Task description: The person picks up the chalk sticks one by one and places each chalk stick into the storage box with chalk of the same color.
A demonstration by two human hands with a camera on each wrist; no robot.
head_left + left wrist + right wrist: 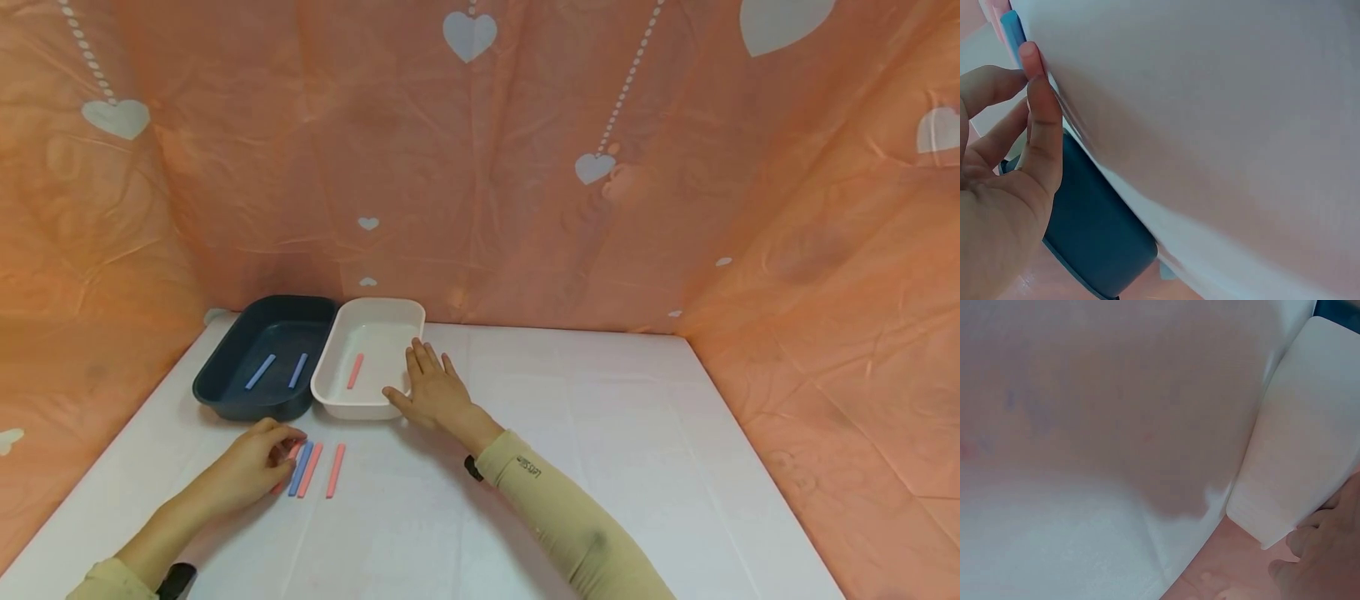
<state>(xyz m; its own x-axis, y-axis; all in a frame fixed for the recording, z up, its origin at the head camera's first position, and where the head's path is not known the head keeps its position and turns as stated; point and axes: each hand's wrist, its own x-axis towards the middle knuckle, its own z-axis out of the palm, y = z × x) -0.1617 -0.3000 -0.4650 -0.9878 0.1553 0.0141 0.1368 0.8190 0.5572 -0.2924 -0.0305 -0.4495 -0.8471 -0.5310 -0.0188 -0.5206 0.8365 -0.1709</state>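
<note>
Nearer than the dark tray, the left hand pinched a pink stick beside a blue stick on the counter, while the right hand, fingers straight, was at the right rim of the white tray.

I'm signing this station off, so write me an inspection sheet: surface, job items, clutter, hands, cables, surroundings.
Surface: white tabletop.
Job items: dark tray holds two blue sticks; white tray holds one pink stick; before the trays lie a lone blue stick and two pink sticks.
Clutter: nothing seen.
Hands: left hand pinches a further pink stick; right hand, fingers extended, at the white tray's right edge.
Cables: nothing seen.
Surroundings: orange cloth with pale hearts, behind and both sides.
</note>
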